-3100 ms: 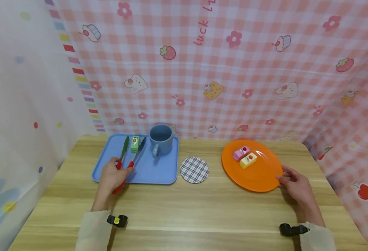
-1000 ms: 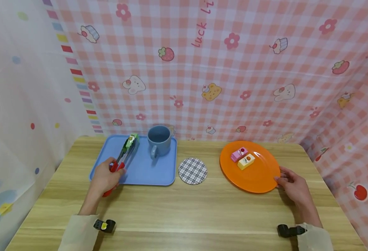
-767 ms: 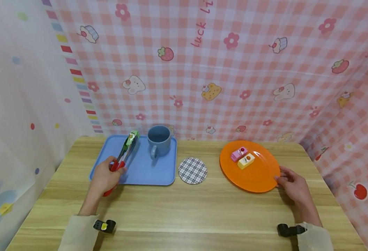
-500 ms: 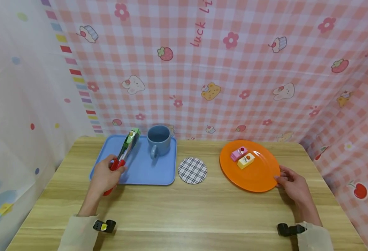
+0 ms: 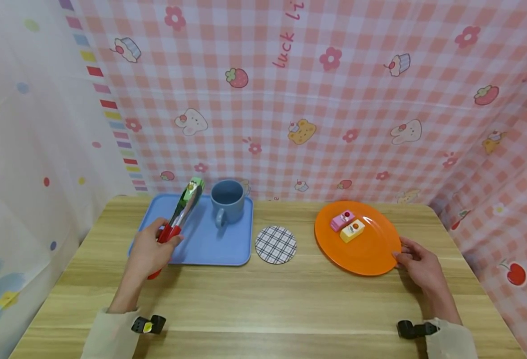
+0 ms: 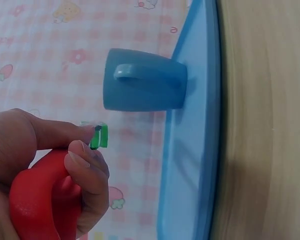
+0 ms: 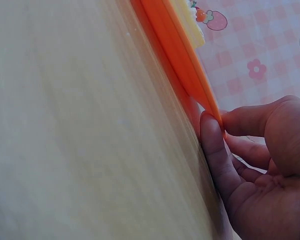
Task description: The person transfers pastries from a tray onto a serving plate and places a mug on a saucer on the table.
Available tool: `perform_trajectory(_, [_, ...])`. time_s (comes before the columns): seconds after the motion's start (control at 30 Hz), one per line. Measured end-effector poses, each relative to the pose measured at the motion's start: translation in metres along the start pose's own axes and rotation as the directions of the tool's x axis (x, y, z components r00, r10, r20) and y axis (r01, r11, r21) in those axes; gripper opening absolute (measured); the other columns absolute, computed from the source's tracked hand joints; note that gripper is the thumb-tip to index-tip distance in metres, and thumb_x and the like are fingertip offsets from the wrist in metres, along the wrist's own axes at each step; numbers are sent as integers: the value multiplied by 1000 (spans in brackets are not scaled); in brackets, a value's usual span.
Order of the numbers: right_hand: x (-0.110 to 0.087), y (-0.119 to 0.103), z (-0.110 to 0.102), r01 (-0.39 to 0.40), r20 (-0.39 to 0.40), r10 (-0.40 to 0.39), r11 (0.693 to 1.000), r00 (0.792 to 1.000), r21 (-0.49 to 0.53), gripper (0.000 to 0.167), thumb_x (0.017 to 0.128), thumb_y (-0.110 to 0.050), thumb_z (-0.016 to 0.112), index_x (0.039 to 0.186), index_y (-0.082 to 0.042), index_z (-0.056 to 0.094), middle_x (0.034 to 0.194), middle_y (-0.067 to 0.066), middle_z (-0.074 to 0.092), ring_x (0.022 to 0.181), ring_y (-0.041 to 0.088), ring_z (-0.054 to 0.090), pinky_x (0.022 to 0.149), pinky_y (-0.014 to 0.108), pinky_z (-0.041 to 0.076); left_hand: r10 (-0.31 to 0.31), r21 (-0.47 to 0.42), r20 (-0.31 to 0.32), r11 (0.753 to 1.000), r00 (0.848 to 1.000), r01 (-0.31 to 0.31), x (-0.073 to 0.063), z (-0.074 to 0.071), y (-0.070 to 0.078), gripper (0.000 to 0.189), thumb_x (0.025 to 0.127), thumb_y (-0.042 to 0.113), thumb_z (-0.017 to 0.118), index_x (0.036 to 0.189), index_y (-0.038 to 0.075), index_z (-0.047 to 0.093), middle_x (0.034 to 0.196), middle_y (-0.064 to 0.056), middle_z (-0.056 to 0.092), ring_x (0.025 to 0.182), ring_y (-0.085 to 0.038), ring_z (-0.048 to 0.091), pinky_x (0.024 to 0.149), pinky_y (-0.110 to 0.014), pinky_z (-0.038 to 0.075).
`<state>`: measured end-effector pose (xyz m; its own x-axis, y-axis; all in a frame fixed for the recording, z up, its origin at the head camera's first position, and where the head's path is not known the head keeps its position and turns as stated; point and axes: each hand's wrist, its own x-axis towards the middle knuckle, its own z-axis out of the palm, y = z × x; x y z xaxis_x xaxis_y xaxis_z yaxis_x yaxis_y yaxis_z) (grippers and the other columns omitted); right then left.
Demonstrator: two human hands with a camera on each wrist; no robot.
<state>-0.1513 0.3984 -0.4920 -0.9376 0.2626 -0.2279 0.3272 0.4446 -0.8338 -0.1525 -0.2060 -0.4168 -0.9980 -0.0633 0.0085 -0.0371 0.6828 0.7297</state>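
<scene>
My left hand (image 5: 150, 252) grips red-handled tongs (image 5: 171, 232), whose tips are closed on a green toy cake slice (image 5: 196, 183). The slice is raised above the back of the blue tray (image 5: 227, 252), left of a blue mug (image 5: 228, 202). In the left wrist view, fingers curl round the red handle (image 6: 35, 195) and partly hide the slice (image 6: 102, 136). My right hand (image 5: 425, 267) pinches the right rim of an orange plate (image 5: 376, 257), thumb and fingers on either side. A pink cake slice (image 5: 342, 220) and a yellow cake slice (image 5: 352, 231) sit on it.
The mug stands on the tray's right rear part, handle toward the front. A round checked coaster (image 5: 276, 245) lies on the wooden table (image 5: 272, 304) between tray and plate. A pink gingham cloth (image 5: 272, 99) hangs behind the table.
The tongs, spread around the green cake slice at first, have closed on it. My left hand has lifted the slice off the tray. The right hand stays at the plate's rim.
</scene>
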Motion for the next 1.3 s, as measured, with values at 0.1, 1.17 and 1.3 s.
perform_trajectory(0.1, [0, -1, 0, -9, -1, 9, 1000, 1000, 2, 61, 104, -16, 60, 158, -4, 34, 134, 18, 54, 87, 1, 62, 77, 18, 58, 9, 16, -4, 1000, 1000, -8, -2, -1, 4, 32, 97, 24, 68, 121, 7, 56, 95, -20, 64, 61, -22, 58, 54, -33, 49])
perform_trajectory(1.17, [2, 5, 0, 10, -2, -10, 1000, 1000, 7, 62, 103, -16, 61, 158, -3, 35, 127, 13, 57, 86, -1, 63, 77, 18, 59, 123, 18, -44, 992, 991, -122, -11, 9, 37, 30, 95, 21, 72, 118, 8, 59, 92, -17, 67, 73, -26, 57, 58, -32, 46])
perform_trajectory(1.3, [3, 4, 0, 5, -4, -5, 1000, 1000, 8, 62, 103, -16, 61, 158, -3, 35, 128, 14, 57, 86, -1, 63, 77, 18, 58, 135, 27, -48, 991, 990, -133, -12, 12, 39, 30, 94, 21, 73, 117, 9, 59, 91, -17, 67, 72, -25, 56, 57, -32, 46])
